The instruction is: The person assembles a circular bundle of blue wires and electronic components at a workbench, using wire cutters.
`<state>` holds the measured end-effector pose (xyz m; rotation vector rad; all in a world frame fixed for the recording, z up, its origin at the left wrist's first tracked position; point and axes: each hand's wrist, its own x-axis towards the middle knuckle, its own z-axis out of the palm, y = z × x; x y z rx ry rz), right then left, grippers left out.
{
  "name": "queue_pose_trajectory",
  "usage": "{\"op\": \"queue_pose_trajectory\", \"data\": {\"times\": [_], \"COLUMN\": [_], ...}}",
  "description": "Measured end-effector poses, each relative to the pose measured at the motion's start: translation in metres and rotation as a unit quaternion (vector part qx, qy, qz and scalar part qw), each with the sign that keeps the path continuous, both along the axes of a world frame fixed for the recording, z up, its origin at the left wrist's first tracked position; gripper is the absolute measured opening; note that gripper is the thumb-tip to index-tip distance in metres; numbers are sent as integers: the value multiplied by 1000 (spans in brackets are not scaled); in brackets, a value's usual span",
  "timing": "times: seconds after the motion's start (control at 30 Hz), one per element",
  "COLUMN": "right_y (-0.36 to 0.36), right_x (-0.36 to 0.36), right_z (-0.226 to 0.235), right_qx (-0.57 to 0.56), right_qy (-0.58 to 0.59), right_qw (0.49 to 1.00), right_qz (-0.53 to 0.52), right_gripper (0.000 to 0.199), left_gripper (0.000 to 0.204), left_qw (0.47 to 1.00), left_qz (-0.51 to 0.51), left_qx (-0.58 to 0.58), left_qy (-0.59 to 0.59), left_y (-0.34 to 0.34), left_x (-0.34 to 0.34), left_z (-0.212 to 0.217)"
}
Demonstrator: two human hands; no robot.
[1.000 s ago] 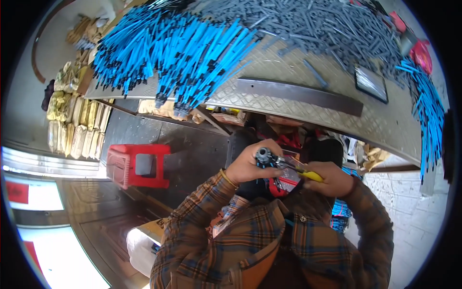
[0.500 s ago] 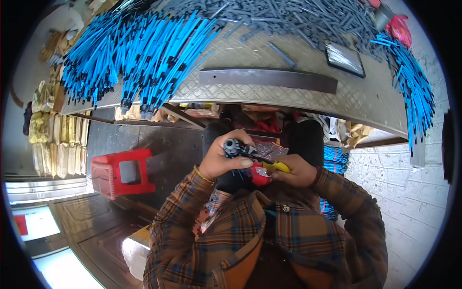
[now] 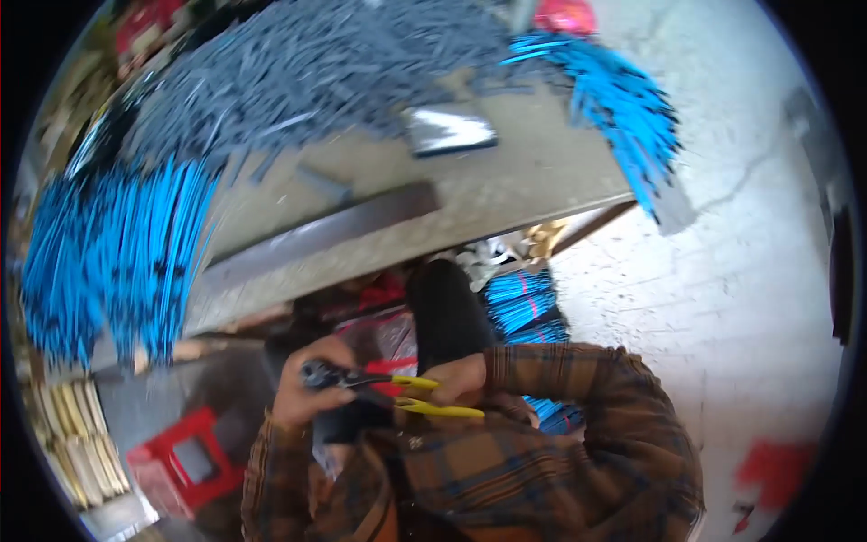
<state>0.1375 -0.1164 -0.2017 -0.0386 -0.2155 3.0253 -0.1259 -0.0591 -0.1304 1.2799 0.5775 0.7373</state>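
Pliers (image 3: pixel 397 393) lay horizontal at lower centre, yellow handles pointing right. Right hand (image 3: pixel 461 384) gripped the handles; left hand (image 3: pixel 302 393) was curled around the dark head end.

The workbench (image 3: pixel 506 194) hangs close above both hands, its top crowded with grey rods (image 3: pixel 316 63) and blue rods (image 3: pixel 117 253) spilling over the edge, a red stool (image 3: pixel 185 461) stands at the lower left, and the pale floor (image 3: pixel 722 298) on the right lies open.
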Motion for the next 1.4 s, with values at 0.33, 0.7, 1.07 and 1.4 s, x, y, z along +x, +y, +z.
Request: {"op": "queue_pose_trajectory", "data": {"times": [0.33, 0.7, 1.07, 1.4], "right_y": [58, 40, 26, 34], "right_x": [18, 21, 27, 10], "right_z": [95, 74, 75, 106], "right_qx": [529, 247, 329, 572], "right_qy": [-307, -305, -265, -269], "right_qw": [789, 917, 906, 772], "right_qz": [55, 67, 32, -66], "right_gripper": [68, 58, 61, 66], "left_gripper": [40, 42, 38, 46], "left_qw": [999, 995, 993, 998], "left_qz": [39, 100, 61, 25], "left_qx": [-16, 7, -98, -63], "left_qy": [15, 10, -7, 9], "left_y": [11, 0, -9, 0], "left_x": [18, 9, 6, 1], "left_z": [8, 8, 11, 16]}}
